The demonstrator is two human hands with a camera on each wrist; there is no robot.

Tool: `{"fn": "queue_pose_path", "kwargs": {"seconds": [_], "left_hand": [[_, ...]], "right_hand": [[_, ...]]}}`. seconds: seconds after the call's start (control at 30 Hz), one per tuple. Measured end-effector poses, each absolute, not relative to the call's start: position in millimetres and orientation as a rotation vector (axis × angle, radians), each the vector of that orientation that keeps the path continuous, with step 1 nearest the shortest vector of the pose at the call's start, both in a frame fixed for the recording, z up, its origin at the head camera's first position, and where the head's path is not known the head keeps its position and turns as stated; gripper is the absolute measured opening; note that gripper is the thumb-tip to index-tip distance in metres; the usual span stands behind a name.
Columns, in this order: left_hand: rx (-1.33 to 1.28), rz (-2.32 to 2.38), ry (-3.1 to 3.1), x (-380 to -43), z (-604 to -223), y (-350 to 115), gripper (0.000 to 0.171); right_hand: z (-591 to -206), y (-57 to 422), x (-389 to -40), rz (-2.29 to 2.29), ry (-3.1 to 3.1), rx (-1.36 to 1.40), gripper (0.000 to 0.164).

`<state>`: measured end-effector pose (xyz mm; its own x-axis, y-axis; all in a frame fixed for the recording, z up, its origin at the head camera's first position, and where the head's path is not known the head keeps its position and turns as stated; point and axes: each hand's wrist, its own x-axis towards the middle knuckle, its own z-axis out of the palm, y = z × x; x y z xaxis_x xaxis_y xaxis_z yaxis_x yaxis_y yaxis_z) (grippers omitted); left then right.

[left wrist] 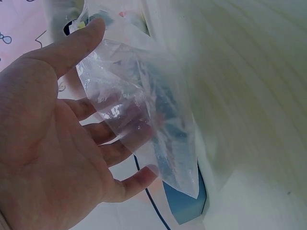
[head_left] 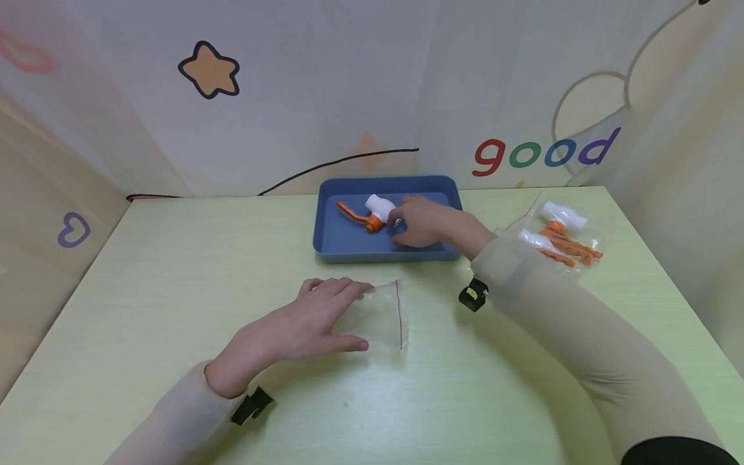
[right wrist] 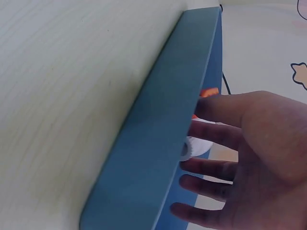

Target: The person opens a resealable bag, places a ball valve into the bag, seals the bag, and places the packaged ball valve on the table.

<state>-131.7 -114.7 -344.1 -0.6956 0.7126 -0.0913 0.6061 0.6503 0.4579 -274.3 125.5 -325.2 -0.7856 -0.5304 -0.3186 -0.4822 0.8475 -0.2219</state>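
Observation:
In the head view, a white piece with a thin orange spout [head_left: 379, 208] lies in the blue tray [head_left: 383, 257]. My right hand [head_left: 423, 223] reaches into the tray at its white end, thumb and fingers spread apart. Behind the tray wall in the right wrist view, the fingertips are beside the white part [right wrist: 200, 144]; contact is hard to make out. A clear zip bag [head_left: 380, 316] with a red strip along its mouth stands by my left hand [head_left: 308, 323]. Through the bag [left wrist: 144, 110] in the left wrist view, some fingers show behind it, loosely extended.
At the right of the pale table [head_left: 174, 290], a clear bag [head_left: 560, 236] contains similar white and orange pieces. A printed curtain [head_left: 325, 84] stands behind the table and along its sides.

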Motion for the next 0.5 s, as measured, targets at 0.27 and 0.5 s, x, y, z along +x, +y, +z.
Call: {"fn": "queue_pose_path", "kwargs": {"seconds": [0.27,0.5], "left_hand": [[1.049,0.565,2.6,-132.1,-345.4,-114.5,0.077],[1.055,0.55,2.607,-132.1,-345.3,-114.5,0.077]], "right_hand": [[-321.0,131.9,-276.9,-0.214,2.667,-0.671,0.029],[-330.2,129.2,-282.6,-0.44,2.759,-0.578,0.036]]}}
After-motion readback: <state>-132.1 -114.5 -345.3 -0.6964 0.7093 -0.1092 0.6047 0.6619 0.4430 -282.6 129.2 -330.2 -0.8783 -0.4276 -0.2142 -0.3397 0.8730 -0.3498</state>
